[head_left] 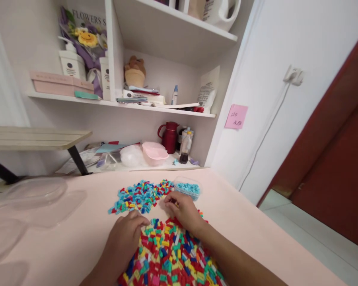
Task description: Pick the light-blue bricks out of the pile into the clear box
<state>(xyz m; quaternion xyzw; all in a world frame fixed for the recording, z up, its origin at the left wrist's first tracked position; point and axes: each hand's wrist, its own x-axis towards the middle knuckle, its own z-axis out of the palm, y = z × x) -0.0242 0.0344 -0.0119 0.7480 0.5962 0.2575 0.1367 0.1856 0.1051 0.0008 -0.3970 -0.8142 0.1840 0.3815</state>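
A large pile of small multicoloured building bricks (pixel 173 250) covers the near part of the table. Beyond it lies a smaller, mostly blue heap of bricks (pixel 140 194). My left hand (pixel 123 234) rests at the large pile's left edge, fingers curled and pressed together; what they hold, if anything, is hidden. Between the piles and just short of a clear plastic box (pixel 200 192), my right hand (pixel 183 210) has its fingers curled in a pinch. Whatever is in them I cannot make out. Light-blue bricks (pixel 187 187) fill the bottom of the box.
Clear plastic containers and lids (pixel 35 190) lie on the pink tabletop (pixel 86 234) at left. Along the back stand a pink bowl (pixel 155 153), a red jug (pixel 169 137) and a bottle of dark liquid (pixel 185 149). A small wooden stand (pixel 38 137) juts in from the left.
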